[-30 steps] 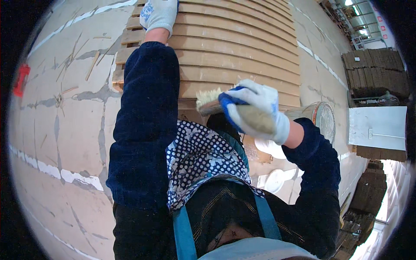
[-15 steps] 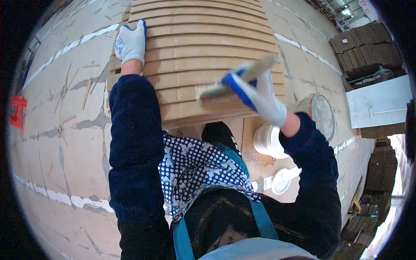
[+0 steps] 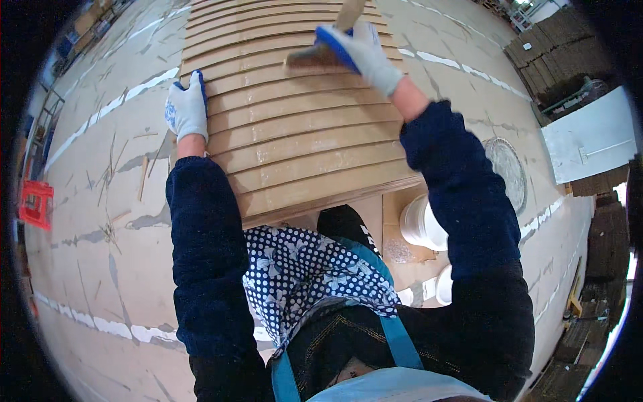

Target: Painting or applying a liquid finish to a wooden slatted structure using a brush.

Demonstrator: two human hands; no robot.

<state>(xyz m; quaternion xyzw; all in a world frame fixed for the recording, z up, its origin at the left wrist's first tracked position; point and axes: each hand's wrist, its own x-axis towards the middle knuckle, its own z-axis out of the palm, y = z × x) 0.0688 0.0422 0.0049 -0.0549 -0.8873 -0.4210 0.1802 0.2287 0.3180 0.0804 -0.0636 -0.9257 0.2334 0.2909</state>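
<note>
A stack of brown cardboard sheets [image 3: 295,144], fanned so that their edges overlap like steps, lies in front of me. Whitish wet streaks run down the sheets. My right hand [image 3: 362,57], in a white and blue glove, is closed round the handle of a wide brush [image 3: 315,59]. The bristles rest on or just above the farther sheets; which of the two I cannot tell. At the stack's left edge, my left hand [image 3: 187,110] lies gloved, its thumb along the sheets and its other fingers hidden at the side.
A white bucket [image 3: 423,224] stands on the floor right of the stack's near end, with a round container [image 3: 507,174] beyond my right arm. Bundled cardboard [image 3: 559,63] is piled at the far right. A red crate [image 3: 37,204] sits far left; thin scraps litter the floor.
My right hand has carried the brush away from me and left, from the nearest sheets to farther ones. My left hand has slid slightly nearer, still at the left edge.
</note>
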